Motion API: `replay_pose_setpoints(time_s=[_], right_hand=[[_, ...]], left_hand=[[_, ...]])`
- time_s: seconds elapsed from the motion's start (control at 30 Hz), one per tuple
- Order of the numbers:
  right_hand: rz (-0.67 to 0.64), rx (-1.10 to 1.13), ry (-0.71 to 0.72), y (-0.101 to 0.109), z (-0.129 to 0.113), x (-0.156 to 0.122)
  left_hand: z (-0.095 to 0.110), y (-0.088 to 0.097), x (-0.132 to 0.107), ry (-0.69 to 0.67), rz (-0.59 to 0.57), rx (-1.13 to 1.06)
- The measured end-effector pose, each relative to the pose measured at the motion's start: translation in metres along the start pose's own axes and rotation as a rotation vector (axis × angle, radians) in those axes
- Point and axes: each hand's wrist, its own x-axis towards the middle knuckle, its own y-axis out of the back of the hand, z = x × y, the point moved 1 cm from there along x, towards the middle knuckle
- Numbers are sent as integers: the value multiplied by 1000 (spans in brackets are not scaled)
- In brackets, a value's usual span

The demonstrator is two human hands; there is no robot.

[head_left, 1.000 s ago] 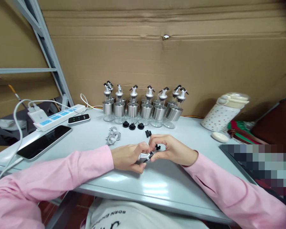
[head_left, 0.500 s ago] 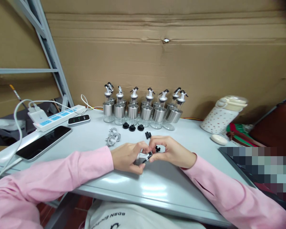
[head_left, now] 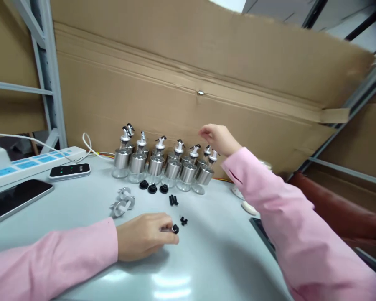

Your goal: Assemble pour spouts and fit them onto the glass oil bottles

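The left hand (head_left: 146, 236) is curled in a loose fist low over the table, its thumb and bent fingers pinching a small grey piece with a black tip (head_left: 175, 228). Only the end pokes out by the fingertips, so most of the piece is hidden. The right hand (head_left: 221, 138) is up high, in front of the brown cardboard wall (head_left: 144, 100), with its fingers curled in. It is a bit blurry, and nothing can be seen in it; one cannot tell if the fingers pinch something tiny.

Near the left hand, just past the black tip, lie some tiny black bits (head_left: 184, 220) in a little heap. A bit farther back are a few short black sticks (head_left: 173, 200), side by side. Some round grey plastic tops with stems (head_left: 123, 202) lie to the left. Behind these sit three round black rubber-looking plugs (head_left: 152, 188), then the clear glass bottles with shiny metal bands and pour spouts (head_left: 156, 165). The right hand looks nearest to the last spout on the right.

For work this small, it would likely help to hold the grey piece snugly but not squeeze hard, with its tip showing. The tiny bits could roll off, so a slow, light touch seems best.
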Motion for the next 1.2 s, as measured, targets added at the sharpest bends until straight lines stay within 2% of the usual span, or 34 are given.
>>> replay_pose_setpoints(time_s=[0.07, 0.13, 0.27, 0.4, 0.53, 0.67, 0.73, 0.8, 0.9, 0.97, 1.03, 1.07, 1.1, 1.2], right_hand=[[-144, -25, -16, -5, 13, 30], [-317, -20, -26, -15, 21, 48], [-523, 5, -79, -38, 29, 60], [-575, 41, -119, -50, 31, 63], [-573, 61, -145, -53, 34, 62], [-575, 60, -115, -53, 34, 54], [-539, 41, -94, -46, 32, 52], [-466, 9, -90, -30, 30, 51], [-288, -38, -91, 12, 27, 51], [-127, -64, -80, 47, 21, 47], [51, -76, -65, 80, 12, 36], [199, -97, -42, 95, 4, 27], [287, -94, -6, 108, -5, 16], [388, -39, 66, 127, -35, -21]], left_hand=[[3, 1, -1, 33, 9, -62], [6, 0, -2, 100, 37, -140], [7, -7, -6, 241, 108, -147], [4, -14, -9, 290, 105, -156], [4, -12, -6, 302, 55, -225], [4, -7, -2, 245, -16, -193], [5, -6, -1, 211, 1, -132], [6, -5, -1, 207, 51, -89], [7, 0, -2, 243, 146, -87], [6, 10, -2, 239, 215, -84], [3, 29, 1, 226, 302, -53], [1, 42, 3, 230, 363, -30], [0, 56, 7, 241, 430, 14], [-3, 101, 27, 184, 589, 159]])
